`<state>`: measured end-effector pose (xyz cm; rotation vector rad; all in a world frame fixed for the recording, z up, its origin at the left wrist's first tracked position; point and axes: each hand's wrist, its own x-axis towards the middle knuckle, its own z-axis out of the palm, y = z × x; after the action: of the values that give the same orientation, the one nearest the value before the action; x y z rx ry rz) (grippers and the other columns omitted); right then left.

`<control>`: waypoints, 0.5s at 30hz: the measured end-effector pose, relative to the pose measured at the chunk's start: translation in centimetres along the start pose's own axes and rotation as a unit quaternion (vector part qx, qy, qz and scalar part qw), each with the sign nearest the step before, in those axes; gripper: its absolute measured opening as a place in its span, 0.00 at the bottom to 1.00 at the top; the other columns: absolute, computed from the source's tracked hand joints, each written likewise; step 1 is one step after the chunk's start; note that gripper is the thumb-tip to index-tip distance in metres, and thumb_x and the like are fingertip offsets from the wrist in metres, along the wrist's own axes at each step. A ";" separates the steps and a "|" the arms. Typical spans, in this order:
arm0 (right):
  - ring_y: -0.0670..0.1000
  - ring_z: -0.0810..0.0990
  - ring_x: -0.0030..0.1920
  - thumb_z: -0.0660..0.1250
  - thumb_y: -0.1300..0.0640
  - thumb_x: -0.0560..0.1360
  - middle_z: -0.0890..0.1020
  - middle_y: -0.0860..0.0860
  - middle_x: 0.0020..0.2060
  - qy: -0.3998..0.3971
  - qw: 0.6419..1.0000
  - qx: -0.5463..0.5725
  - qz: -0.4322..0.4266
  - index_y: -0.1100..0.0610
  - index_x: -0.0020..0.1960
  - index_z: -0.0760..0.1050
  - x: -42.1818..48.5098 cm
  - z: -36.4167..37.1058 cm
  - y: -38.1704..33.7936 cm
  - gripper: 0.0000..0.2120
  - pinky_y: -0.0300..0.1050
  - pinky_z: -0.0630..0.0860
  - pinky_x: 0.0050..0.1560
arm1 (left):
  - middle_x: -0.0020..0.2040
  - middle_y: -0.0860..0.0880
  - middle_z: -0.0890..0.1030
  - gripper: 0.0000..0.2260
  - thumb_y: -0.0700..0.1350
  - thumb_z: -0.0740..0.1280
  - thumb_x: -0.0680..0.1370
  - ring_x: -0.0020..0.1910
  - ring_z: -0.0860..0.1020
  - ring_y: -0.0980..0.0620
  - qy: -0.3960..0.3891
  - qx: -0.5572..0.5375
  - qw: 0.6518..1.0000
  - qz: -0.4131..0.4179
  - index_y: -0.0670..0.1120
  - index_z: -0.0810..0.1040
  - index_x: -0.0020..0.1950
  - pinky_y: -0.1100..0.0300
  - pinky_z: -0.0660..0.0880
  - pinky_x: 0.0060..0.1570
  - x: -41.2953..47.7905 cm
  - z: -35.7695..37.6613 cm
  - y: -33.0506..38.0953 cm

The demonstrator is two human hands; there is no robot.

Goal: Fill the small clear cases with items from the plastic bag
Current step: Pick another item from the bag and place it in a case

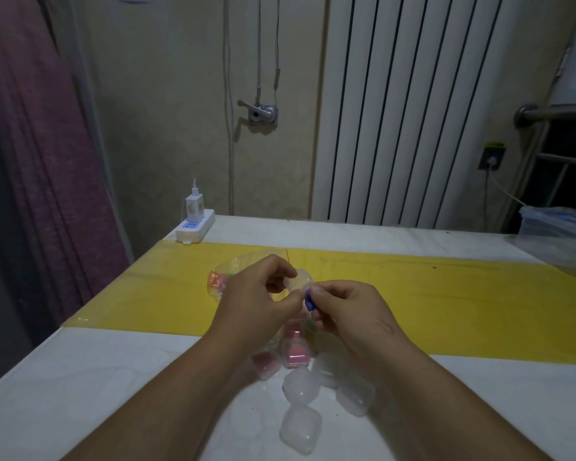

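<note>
My left hand (pixel 260 294) holds a small clear case (pixel 298 281) up above the yellow strip, fingers curled round it. My right hand (pixel 343 307) pinches a small blue item (pixel 309 302) right at the case's edge. A clear plastic bag (pixel 221 281) with pink and coloured items lies behind my left hand. Below my hands, several clear cases lie on the white table: two holding pink items (pixel 295 354), (pixel 263 366), and empty ones (pixel 300 384), (pixel 300 427), (pixel 354 395).
A yellow strip (pixel 446 294) crosses the white table (pixel 80 394). A white power strip with a charger (pixel 195 224) sits at the far left corner. A clear lidded container (pixel 559 224) stands at the far right. A radiator (pixel 413 111) and wall lie behind.
</note>
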<state>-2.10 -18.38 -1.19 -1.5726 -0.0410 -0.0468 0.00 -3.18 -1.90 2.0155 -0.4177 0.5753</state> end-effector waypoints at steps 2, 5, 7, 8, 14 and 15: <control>0.46 0.76 0.28 0.66 0.62 0.78 0.81 0.53 0.31 0.002 1.000 -0.009 -0.004 0.64 0.45 0.83 0.0 0.0 0.0 0.08 0.42 0.75 0.34 | 0.39 0.57 0.80 0.08 0.45 0.75 0.70 0.41 0.78 0.59 0.001 0.008 1.000 0.007 0.53 0.78 0.43 0.67 0.75 0.41 -0.1 -0.1 0.0; 0.46 0.75 0.28 0.68 0.59 0.77 0.79 0.51 0.29 0.008 0.999 -0.035 -0.009 0.64 0.43 0.83 0.0 0.2 -0.2 0.10 0.43 0.74 0.35 | 0.37 0.59 0.80 0.07 0.45 0.75 0.71 0.40 0.79 0.59 0.012 -0.004 1.000 0.002 0.53 0.77 0.41 0.69 0.75 0.38 -0.1 -0.1 0.2; 0.47 0.73 0.28 0.69 0.57 0.76 0.78 0.49 0.27 0.023 0.998 -0.057 -0.015 0.64 0.39 0.82 0.1 0.3 -0.4 0.11 0.44 0.72 0.35 | 0.38 0.59 0.81 0.07 0.45 0.75 0.72 0.40 0.80 0.60 0.011 -0.025 0.999 -0.018 0.53 0.78 0.45 0.68 0.76 0.39 -0.1 -0.1 0.3; 0.47 0.73 0.27 0.69 0.57 0.76 0.78 0.49 0.27 0.031 0.997 -0.064 -0.019 0.64 0.38 0.81 0.1 0.3 -0.4 0.12 0.44 0.72 0.35 | 0.39 0.57 0.82 0.08 0.46 0.75 0.73 0.40 0.80 0.61 0.007 -0.043 0.998 -0.035 0.53 0.78 0.49 0.67 0.77 0.40 -0.1 0.0 0.4; 0.50 0.69 0.28 0.68 0.59 0.73 0.73 0.53 0.26 0.054 0.993 -0.102 -0.015 0.64 0.33 0.78 0.0 0.3 -0.4 0.12 0.42 0.69 0.32 | 0.38 0.53 0.84 0.12 0.46 0.73 0.75 0.40 0.82 0.60 -0.008 -0.118 0.991 -0.064 0.54 0.78 0.57 0.70 0.76 0.37 -0.4 0.3 1.4; 0.49 0.70 0.27 0.68 0.59 0.74 0.74 0.53 0.27 0.043 0.996 -0.079 -0.012 0.65 0.35 0.79 0.0 0.2 -0.5 0.12 0.40 0.70 0.31 | 0.41 0.53 0.84 0.13 0.46 0.73 0.75 0.42 0.82 0.61 -0.003 -0.115 0.991 -0.062 0.53 0.78 0.58 0.71 0.76 0.39 -0.4 0.3 1.4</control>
<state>-2.15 -18.19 -0.73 -1.7268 0.0113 -0.1386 -0.96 -4.10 -1.21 1.8069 -0.3432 0.4246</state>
